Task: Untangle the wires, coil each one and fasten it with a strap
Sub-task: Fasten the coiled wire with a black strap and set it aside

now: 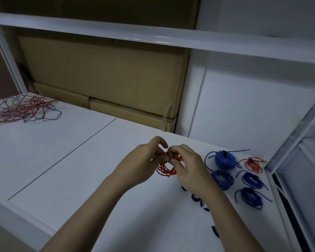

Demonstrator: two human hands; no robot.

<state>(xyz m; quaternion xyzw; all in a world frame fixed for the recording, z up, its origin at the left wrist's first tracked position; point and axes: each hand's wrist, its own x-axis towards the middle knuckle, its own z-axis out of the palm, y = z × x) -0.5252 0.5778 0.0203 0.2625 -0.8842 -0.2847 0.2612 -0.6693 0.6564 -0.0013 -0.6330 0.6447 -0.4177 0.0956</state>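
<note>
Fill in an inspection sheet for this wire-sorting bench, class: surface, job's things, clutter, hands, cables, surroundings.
Surface: white table, with a thin dark seam running across it.
Job's things: red coil held over the table; dark strap at its top; spare straps lying near the right forearm.
Clutter: nothing seen.
Hands: left hand grips the red coil; right hand pinches the strap on it.
Cables: tangled pile of red and blue wires far left; four blue coils and one small red coil laid out on the right.
Surroundings: cardboard boxes behind the table; white shelf rail above.
</note>
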